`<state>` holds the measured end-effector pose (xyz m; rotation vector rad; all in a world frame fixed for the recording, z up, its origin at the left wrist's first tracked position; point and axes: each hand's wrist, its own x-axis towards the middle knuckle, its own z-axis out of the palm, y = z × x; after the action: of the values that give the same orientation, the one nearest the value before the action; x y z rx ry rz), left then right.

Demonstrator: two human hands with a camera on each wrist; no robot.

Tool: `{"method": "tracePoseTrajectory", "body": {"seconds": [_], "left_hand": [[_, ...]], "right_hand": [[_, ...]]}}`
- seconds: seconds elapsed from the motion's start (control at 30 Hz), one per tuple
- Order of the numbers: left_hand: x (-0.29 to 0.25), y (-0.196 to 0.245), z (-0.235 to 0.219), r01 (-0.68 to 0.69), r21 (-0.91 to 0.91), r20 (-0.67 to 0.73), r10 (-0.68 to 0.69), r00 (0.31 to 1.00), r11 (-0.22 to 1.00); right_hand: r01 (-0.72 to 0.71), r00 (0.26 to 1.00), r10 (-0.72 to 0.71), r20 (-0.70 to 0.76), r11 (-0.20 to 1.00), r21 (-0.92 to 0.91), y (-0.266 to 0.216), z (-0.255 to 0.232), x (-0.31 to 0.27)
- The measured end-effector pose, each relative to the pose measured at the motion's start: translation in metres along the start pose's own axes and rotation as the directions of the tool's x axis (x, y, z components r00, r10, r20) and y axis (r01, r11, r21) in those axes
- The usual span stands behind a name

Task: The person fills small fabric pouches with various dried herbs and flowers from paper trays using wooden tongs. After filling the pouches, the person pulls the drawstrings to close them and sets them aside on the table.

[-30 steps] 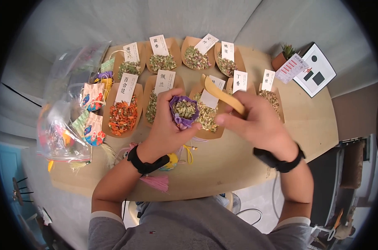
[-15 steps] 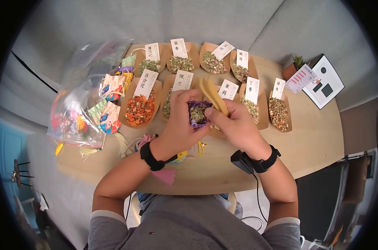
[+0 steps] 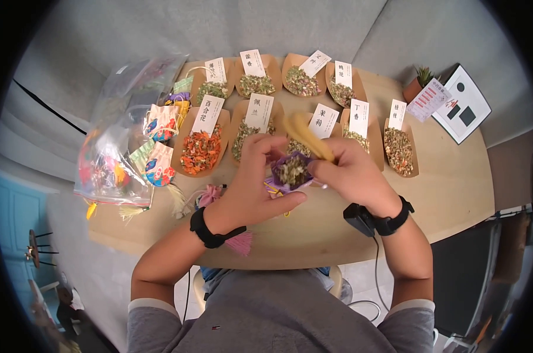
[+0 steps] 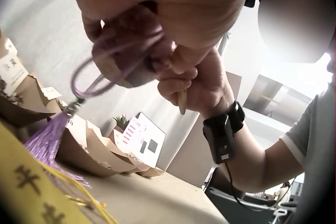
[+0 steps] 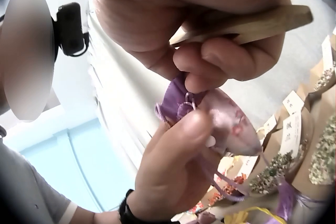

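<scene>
A purple drawstring pouch [image 3: 291,171], its mouth spread wide, is filled with dried herbs. My left hand [image 3: 251,179] holds it from the left, fingers behind it. In the right wrist view the left thumb lies against the pouch [image 5: 233,124], whose lower part is pale pink. My right hand [image 3: 354,176] grips a curved wooden tool [image 3: 307,136], while its thumb and fingertips pinch the pouch's rim. Blurred in the head view, the tool points up and left over the herb trays. A purple cord and tassel [image 4: 46,142] hang from the pouch in the left wrist view.
Two rows of cardboard trays hold dried herbs with name cards, including orange flowers [image 3: 200,152]. At left lie a clear plastic bag [image 3: 116,176] and bird-printed pouches [image 3: 159,163]. A potted plant [image 3: 418,85] and framed board [image 3: 463,106] stand at right.
The right hand and wooden tool have moved left to the pouch, and the right fingers now pinch its rim. The pouch has tilted, and the left thumb has spread away from it.
</scene>
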<state>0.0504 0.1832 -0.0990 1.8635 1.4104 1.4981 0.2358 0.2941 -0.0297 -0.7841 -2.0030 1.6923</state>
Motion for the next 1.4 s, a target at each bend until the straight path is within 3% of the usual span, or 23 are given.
{"method": "tracePoseTrajectory", "body": {"seconds": [0.03, 0.1, 0.17, 0.27, 0.33, 0.4, 0.53, 0.6, 0.67, 0.8, 0.87, 0.9, 0.97, 1.07, 1.1, 1.13, 1.17, 1.2, 1.23, 1.27, 1.3, 1.37, 1.4], "left_hand": [[-0.003, -0.002, -0.002, 0.048, -0.066, 0.081, -0.043, 0.996, 0.997], [-0.01, -0.005, -0.004, 0.039, -0.096, 0.105, -0.029, 0.994, 0.995], [-0.018, -0.004, -0.005, 0.035, -0.132, 0.129, -0.018, 0.991, 0.991], [-0.02, 0.009, -0.015, 0.139, -0.215, 0.17, -0.103, 0.98, 0.967], [-0.018, 0.018, -0.023, -0.125, 0.038, 0.269, 0.11, 0.957, 0.991], [-0.02, 0.016, -0.021, -0.12, 0.062, 0.326, 0.093, 0.941, 0.991], [-0.022, 0.015, -0.022, -0.147, 0.148, 0.434, 0.07, 0.898, 0.978], [-0.023, 0.015, -0.022, -0.121, 0.133, 0.411, 0.056, 0.91, 0.984], [-0.023, 0.015, -0.021, -0.093, 0.118, 0.389, 0.04, 0.92, 0.989], [-0.023, 0.015, -0.019, -0.105, 0.132, 0.345, 0.053, 0.937, 0.986], [-0.025, 0.015, -0.019, -0.073, 0.144, 0.342, 0.019, 0.94, 0.987], [-0.024, 0.016, -0.019, -0.079, 0.141, 0.335, 0.028, 0.942, 0.987], [-0.025, 0.019, -0.019, -0.084, 0.137, 0.33, 0.034, 0.943, 0.987], [-0.028, 0.024, -0.02, -0.032, 0.088, 0.273, 0.006, 0.962, 0.996], [-0.03, 0.027, -0.022, 0.062, 0.096, 0.278, -0.087, 0.957, 0.993], [-0.032, 0.029, -0.023, 0.156, 0.105, 0.281, -0.18, 0.943, 0.982], [-0.032, 0.028, -0.025, 0.158, 0.104, 0.283, -0.182, 0.942, 0.982], [-0.032, 0.026, -0.026, 0.093, 0.108, 0.285, -0.121, 0.951, 0.99], [-0.033, 0.025, -0.027, 0.028, 0.113, 0.287, -0.059, 0.956, 0.993], [-0.034, 0.025, -0.027, 0.03, 0.112, 0.289, -0.062, 0.955, 0.993], [-0.036, 0.025, -0.027, 0.037, 0.111, 0.281, -0.067, 0.957, 0.993], [-0.04, 0.028, -0.027, 0.047, 0.11, 0.273, -0.076, 0.959, 0.993], [-0.043, 0.03, -0.026, 0.115, 0.055, 0.241, -0.125, 0.962, 0.992]], "right_hand": [[-0.019, 0.999, 0.022, 0.04, 0.998, -0.063, 0.008, -0.002, 0.001], [-0.043, 0.996, 0.053, 0.079, 0.991, -0.124, 0.01, -0.006, -0.002], [-0.179, 0.977, 0.171, 0.131, 0.982, 0.055, 0.003, -0.01, -0.01], [-0.238, 0.958, 0.211, 0.195, 0.963, 0.126, 0.02, -0.013, -0.014], [-0.265, 0.952, 0.232, 0.199, 0.951, 0.16, 0.025, -0.013, -0.015], [-0.3, 0.943, 0.259, 0.209, 0.934, 0.195, 0.031, -0.009, -0.02], [-0.269, 0.945, 0.221, 0.24, 0.944, 0.191, 0.041, -0.007, -0.024], [-0.251, 0.95, 0.202, 0.236, 0.947, 0.201, 0.048, -0.006, -0.03], [-0.01, 0.992, -0.008, 0.126, 0.99, 0.139, 0.06, -0.003, -0.04], [-0.085, 0.988, 0.041, 0.151, 0.95, 0.3, 0.049, 0.003, -0.052], [0.004, 0.993, -0.02, 0.119, 0.991, 0.132, 0.062, 0.003, -0.057], [-0.001, 0.993, -0.015, 0.118, 0.991, 0.136, 0.065, 0.002, -0.059], [0.005, 0.995, 0.002, 0.102, 0.998, -0.062, 0.069, 0.001, -0.061], [0.091, 0.996, -0.089, 0.026, 0.989, -0.117, 0.073, 0.003, -0.067], [0.09, 0.996, -0.088, 0.025, 0.989, -0.115, 0.074, 0.005, -0.069], [0.108, 0.994, -0.108, -0.033, 0.994, 0.009, 0.074, 0.008, -0.071], [0.132, 0.988, -0.12, -0.094, 0.982, 0.132, 0.075, 0.01, -0.072], [0.129, 0.989, -0.116, -0.094, 0.983, 0.134, 0.075, 0.01, -0.073], [0.073, 0.996, -0.056, -0.072, 0.965, 0.252, 0.074, 0.01, -0.075], [0.016, 0.999, 0.0, -0.044, 0.931, 0.364, 0.074, 0.01, -0.076], [0.014, 0.999, 0.002, -0.044, 0.93, 0.366, 0.076, 0.008, -0.077], [-0.097, 0.995, 0.045, 0.093, 0.727, 0.68, 0.081, 0.003, -0.08], [-0.098, 0.995, 0.047, 0.093, 0.725, 0.682, 0.081, 0.004, -0.08]]}}
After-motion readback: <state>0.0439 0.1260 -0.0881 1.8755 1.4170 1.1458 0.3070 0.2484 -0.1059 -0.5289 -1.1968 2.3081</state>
